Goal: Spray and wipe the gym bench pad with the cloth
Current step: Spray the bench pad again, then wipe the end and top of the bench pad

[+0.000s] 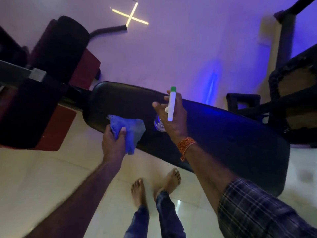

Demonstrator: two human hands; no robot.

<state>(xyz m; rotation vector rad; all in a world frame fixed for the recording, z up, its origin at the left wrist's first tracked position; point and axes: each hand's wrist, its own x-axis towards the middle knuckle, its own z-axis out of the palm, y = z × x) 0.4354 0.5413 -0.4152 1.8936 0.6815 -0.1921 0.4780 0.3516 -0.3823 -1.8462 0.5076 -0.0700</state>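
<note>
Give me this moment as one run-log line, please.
left hand: grips crumpled blue cloth against black bench pad | right hand: holds white green-tipped spray bottle above it

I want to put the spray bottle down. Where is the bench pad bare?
Bare: the long stretch of bench pad right of the right hand, to its lower-right end; a patch at the far-left end beyond the cloth. Crowded: around the left hand, cloth and spray bottle.
</note>
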